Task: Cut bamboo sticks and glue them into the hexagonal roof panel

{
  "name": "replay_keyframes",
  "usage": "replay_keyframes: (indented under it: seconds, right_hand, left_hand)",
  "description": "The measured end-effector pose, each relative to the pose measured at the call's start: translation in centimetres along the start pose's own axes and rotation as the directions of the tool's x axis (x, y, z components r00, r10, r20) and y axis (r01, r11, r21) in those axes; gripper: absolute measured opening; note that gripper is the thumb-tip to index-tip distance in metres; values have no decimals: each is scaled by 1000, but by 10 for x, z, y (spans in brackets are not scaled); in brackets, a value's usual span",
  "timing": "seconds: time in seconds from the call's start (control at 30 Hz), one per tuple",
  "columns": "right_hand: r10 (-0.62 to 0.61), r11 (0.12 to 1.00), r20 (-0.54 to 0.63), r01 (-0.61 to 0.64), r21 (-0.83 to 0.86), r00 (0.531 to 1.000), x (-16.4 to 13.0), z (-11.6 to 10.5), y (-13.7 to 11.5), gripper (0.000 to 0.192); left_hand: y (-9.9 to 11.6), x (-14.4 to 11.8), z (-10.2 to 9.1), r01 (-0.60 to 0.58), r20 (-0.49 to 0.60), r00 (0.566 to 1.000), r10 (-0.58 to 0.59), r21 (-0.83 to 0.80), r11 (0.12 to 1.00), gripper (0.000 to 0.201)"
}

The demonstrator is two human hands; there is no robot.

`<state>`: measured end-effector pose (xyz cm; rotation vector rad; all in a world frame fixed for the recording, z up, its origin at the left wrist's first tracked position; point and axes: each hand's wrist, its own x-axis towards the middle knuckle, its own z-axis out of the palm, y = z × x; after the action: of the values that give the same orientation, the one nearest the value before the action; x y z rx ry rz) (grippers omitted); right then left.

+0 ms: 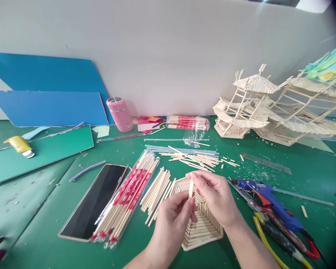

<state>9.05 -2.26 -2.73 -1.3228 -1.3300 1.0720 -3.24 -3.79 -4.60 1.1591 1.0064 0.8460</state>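
Note:
A short pale wooden stick (pixel 190 188) stands nearly upright between my two hands. My left hand (pixel 169 220) pinches its lower end between thumb and fingers. Its upper end is in the fingertips of my right hand (pixel 217 196). Beneath both hands lies a flat many-sided panel (pixel 205 224) of sticks set in rings, partly hidden by them. Left of the panel is a loose pile of cut sticks (pixel 156 190), and beyond it a clear packet of wooden chopsticks (pixel 128 194) with red wrappers.
A phone (pixel 96 201) lies at the left. A blue glue gun (pixel 274 203) and yellow-handled pliers (pixel 263 228) are at the right. Scattered sticks (pixel 196 158), clear glue sticks (pixel 182 149), a pink flask (pixel 120 114) and stick-built pavilion models (pixel 246 104) stand or lie farther back.

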Motion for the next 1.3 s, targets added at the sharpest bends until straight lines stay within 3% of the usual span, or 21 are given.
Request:
replay_keyframes:
  seconds: [0.1,0.2,0.33,0.5,0.73,0.83,1.0,1.1,1.3]
  right_hand:
    - [67,968,69,-81,237,995,1,-6,4,25]
    - [114,897,192,-184,403,975,0,-10,6,24]
    - [171,865,301,-289,411,938,-2,-11,3,23]
    - [159,946,187,-204,254,970,-1,-10,2,30]
    - [54,998,-15,-54,32,998,-2,-9,9,29]
    - [44,999,-24,-44,-13,999,-3,-8,10,29]
    - [42,999,1,-42,-20,999,-1,-8,8,29]
    - [36,998,-38,-38,-49,999,-2,-18,8,26]
    - [87,976,-232,-130,-175,969,-22,-63,28,29]
  left_hand:
    - [4,2,-1,97,111,991,-72,-245,965,19]
    - [4,3,-3,233,276,956,-99,-511,827,18]
    - [1,4,-5,342,387,916,-103,-624,703,19]
    - [0,2,-3,356,384,915,-127,-616,703,19]
    - [3,2,0,304,279,940,-197,-422,854,25]
    - [4,2,1,302,267,941,-210,-374,877,27]
    - [3,2,1,318,266,940,-215,-448,836,23]
    - [0,4,0,349,255,934,-251,-494,796,19]
    - [-4,5,0,393,252,919,-304,-519,759,19]
